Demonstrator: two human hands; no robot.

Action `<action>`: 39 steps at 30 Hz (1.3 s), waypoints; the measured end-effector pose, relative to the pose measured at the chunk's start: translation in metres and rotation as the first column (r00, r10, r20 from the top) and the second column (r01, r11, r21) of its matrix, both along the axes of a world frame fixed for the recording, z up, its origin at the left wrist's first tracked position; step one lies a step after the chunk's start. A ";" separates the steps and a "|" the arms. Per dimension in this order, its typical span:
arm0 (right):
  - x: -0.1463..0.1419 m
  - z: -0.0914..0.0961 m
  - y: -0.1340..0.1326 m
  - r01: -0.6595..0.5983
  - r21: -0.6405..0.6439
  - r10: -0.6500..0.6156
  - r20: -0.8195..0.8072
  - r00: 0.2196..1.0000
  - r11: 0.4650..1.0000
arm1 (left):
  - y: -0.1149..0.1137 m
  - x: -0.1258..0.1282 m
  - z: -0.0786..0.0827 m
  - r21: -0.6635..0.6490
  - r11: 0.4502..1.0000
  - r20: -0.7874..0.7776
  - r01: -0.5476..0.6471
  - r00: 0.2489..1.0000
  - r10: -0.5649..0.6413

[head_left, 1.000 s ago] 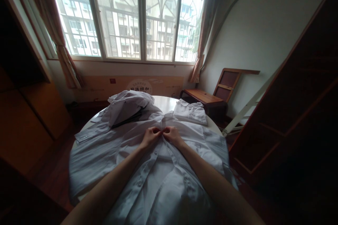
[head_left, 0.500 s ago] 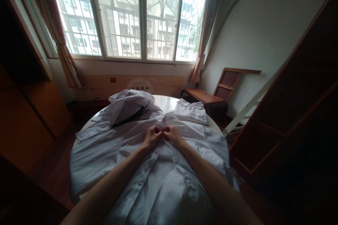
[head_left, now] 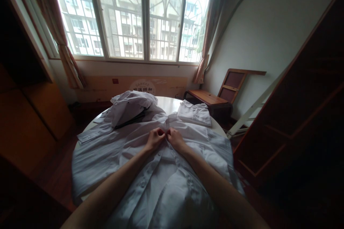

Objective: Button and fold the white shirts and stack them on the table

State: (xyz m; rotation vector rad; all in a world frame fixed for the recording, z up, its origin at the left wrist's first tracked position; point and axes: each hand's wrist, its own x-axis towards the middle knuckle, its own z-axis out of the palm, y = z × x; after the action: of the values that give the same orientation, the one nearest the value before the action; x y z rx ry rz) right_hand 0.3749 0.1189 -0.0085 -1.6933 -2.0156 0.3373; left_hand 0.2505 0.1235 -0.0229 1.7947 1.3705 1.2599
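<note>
A white button-up shirt (head_left: 113,150) lies spread face up over a round table (head_left: 168,104), collar towards the window. My left hand (head_left: 154,139) and my right hand (head_left: 174,137) meet at the upper part of its front placket, just below the collar. Both hands are closed in a pinch on the placket edges, fingertips nearly touching. Several buttons run down the placket towards me.
A crumpled white shirt (head_left: 129,109) lies at the table's far left over a dark item. A folded white shirt (head_left: 195,113) sits at the far right. Beyond it stands a wooden chair (head_left: 215,98). Dark wooden furniture (head_left: 301,107) rises at right, a window (head_left: 129,18) ahead.
Both hands stay pinched at the same spot on the placket, with only slight finger shifts. The view has barely drifted.
</note>
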 end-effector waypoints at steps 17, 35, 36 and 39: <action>-0.004 0.006 -0.002 0.030 0.024 -0.027 -0.122 0.992 0.999 | 0.008 0.002 -0.009 -0.236 0.970 0.309 -0.055 0.942 0.129; 0.006 -0.011 0.020 -0.145 -0.275 -0.101 -0.715 0.692 0.950 | 0.008 -0.001 -0.001 -0.131 0.989 0.280 0.069 0.960 -0.030; 0.007 -0.012 0.020 -0.145 -0.257 -0.087 -0.717 0.692 0.956 | 0.008 -0.001 -0.001 -0.130 0.989 0.271 0.071 0.962 -0.034; 0.007 -0.015 0.021 -0.134 -0.226 -0.066 -0.701 0.710 0.965 | 0.008 -0.002 0.000 -0.119 0.988 0.275 0.096 0.960 -0.060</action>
State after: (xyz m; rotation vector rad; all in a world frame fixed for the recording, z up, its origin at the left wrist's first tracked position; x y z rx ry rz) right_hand 0.3822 0.1403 -0.0233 -1.3499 -1.4508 1.1278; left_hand 0.2485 0.1320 -0.0227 1.5093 1.1883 1.2872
